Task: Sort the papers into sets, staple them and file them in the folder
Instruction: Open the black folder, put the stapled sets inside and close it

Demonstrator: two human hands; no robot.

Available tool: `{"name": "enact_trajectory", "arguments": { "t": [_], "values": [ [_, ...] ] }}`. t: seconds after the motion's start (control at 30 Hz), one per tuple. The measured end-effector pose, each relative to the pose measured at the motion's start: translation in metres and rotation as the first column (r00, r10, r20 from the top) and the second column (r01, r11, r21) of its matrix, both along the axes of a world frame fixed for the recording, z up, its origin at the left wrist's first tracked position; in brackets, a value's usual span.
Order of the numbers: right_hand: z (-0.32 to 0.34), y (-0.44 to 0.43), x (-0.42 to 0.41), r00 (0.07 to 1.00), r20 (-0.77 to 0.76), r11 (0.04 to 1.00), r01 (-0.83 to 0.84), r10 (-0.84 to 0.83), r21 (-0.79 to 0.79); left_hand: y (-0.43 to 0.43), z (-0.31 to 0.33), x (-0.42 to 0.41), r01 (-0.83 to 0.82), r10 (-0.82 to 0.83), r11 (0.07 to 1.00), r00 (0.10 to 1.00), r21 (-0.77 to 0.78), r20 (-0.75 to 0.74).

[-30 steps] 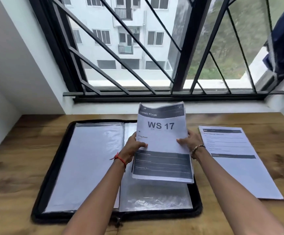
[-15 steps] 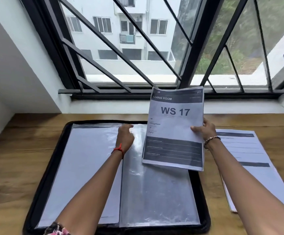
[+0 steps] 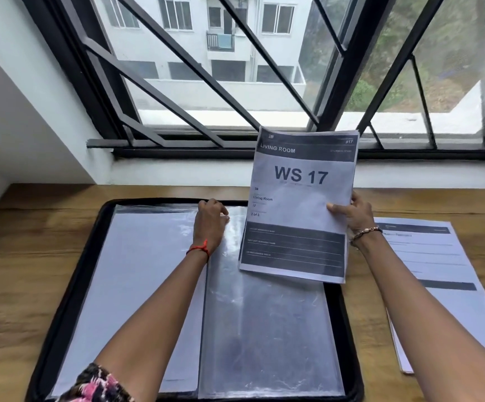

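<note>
A black zip folder (image 3: 70, 285) lies open on the wooden desk, with clear plastic sleeves (image 3: 264, 338) inside; the left sleeve holds white paper. My right hand (image 3: 351, 213) holds a paper set headed "WS 17" (image 3: 302, 204) by its right edge, lifted upright above the folder's right half. My left hand (image 3: 210, 220) rests at the top edge of the clear sleeves near the folder's spine, fingers pinching the plastic there.
Another stack of printed papers (image 3: 444, 285) lies on the desk (image 3: 18, 271) to the right of the folder. A window with black metal bars (image 3: 235, 111) stands right behind the desk. White wall rises at the left.
My left hand let go of the WS 17 set and moved to the top of the sleeves. My right hand carried the set up and to the right.
</note>
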State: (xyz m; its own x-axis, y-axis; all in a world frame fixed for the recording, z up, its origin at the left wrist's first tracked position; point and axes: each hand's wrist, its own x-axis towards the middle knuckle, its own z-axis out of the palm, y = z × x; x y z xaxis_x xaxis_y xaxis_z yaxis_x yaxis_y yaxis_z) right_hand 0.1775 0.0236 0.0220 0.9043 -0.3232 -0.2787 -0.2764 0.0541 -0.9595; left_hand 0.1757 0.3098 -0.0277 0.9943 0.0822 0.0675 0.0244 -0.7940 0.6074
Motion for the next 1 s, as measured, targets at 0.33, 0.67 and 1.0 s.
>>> {"name": "enact_trajectory", "arguments": {
  "t": [0.33, 0.67, 1.0],
  "values": [
    [0.036, 0.011, 0.021, 0.977, 0.208, 0.999, -0.041, 0.042, -0.009, 0.006, -0.006, -0.001, 0.052, -0.050, 0.995, 0.998, -0.087, 0.027],
    [0.099, 0.059, 0.059, 0.860, 0.455, 0.952, -0.102, 0.230, -0.288, 0.005, -0.004, -0.007, 0.072, -0.049, 0.974, 0.992, -0.213, 0.112],
    [0.091, 0.094, 0.083, 0.830, 0.399, 0.853, -0.162, 0.389, -0.496, 0.012, -0.003, -0.007, 0.061, -0.027, 0.975, 0.987, -0.215, 0.156]
  ]
}}
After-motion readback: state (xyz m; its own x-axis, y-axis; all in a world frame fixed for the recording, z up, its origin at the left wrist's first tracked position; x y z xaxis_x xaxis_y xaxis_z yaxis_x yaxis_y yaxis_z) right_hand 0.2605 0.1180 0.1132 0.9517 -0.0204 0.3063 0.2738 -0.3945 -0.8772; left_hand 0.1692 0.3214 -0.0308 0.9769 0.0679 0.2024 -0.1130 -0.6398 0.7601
